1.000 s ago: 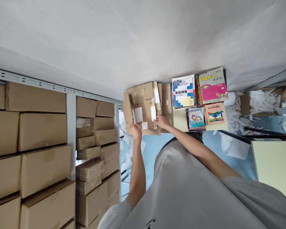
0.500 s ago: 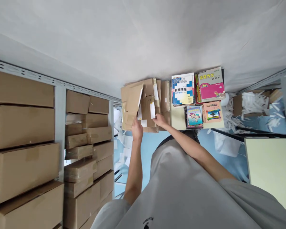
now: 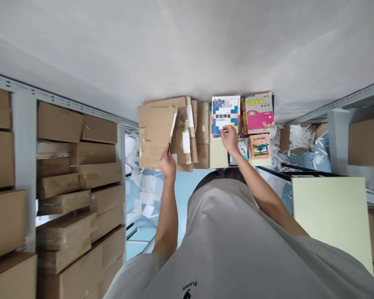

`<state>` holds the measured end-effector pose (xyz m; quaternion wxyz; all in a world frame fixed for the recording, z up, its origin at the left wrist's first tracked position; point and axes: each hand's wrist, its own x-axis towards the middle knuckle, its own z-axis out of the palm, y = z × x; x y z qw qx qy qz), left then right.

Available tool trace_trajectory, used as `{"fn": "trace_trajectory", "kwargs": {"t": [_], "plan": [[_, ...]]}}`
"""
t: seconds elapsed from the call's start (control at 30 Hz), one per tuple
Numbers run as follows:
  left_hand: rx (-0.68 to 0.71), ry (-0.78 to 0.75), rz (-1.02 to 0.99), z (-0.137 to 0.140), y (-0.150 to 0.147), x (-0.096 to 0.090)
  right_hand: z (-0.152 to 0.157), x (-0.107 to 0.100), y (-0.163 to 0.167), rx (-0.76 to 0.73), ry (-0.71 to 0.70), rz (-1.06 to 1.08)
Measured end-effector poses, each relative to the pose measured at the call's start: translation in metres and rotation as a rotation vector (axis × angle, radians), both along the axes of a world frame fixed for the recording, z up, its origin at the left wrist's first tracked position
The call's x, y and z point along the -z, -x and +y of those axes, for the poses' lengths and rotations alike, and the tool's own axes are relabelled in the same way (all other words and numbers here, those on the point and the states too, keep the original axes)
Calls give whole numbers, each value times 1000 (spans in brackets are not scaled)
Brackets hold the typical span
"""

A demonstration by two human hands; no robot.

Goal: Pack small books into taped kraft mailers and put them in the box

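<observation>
My left hand (image 3: 167, 164) is closed on the lower edge of a folded cardboard sheet (image 3: 157, 124), which lies on a pile of flattened cardboard (image 3: 201, 124). A small dark bit shows at its fingertips, too small to name. Over the lower edge of a blue-and-white book (image 3: 226, 112) is my right hand (image 3: 230, 139), its fingers curled together. Whether it touches the book or pinches something small cannot be made out. Below that hand, a smaller blue booklet (image 3: 243, 146) is partly covered by my wrist.
A pink-and-grey book (image 3: 260, 112) tops the stack at right, with an orange booklet (image 3: 259, 146) in front. The pale table (image 3: 218, 153) carries everything. Shelves of cardboard boxes (image 3: 64, 182) stand left. Paper scraps (image 3: 148, 191) litter the blue floor. A pale panel (image 3: 330, 216) is at right.
My right hand has left the cardboard and moved right, over the blue-and-white book. My left hand stays at the folded cardboard. The view has shifted, so the table appears further left.
</observation>
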<state>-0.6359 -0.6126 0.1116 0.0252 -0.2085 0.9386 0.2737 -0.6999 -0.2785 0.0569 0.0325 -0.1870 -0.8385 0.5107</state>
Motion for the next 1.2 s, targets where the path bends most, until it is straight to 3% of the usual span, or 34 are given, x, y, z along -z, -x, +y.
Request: {"fn": "trace_trajectory", "kwargs": {"t": [0.13,0.2,0.27,0.37,0.47,0.67,0.8,0.93,1.07,1.2], "plan": [[-66,110,57,-7,6,-31,-34,-15,1,-214,335,2],[0,107,96,7,3,-41,-70,-26,-1,-364,578,-39],[126,61,111,32,-3,-42,-104,-31,-2,-412,750,-119],[340,-5,58,71,-17,-29,-128,-24,-1,-338,691,-168],[481,-53,13,89,-32,-8,-120,-5,-2,-261,524,-188],[631,-41,23,71,-49,19,-105,15,-5,-312,504,-188],[587,-10,64,60,-47,23,-113,14,4,-389,449,-161],[596,-56,84,77,-39,29,-80,13,1,-391,320,-132],[732,-236,-9,128,-27,39,0,14,-31,-250,188,-108],[720,-381,-197,186,-13,52,85,11,-78,-22,85,-156]]}}
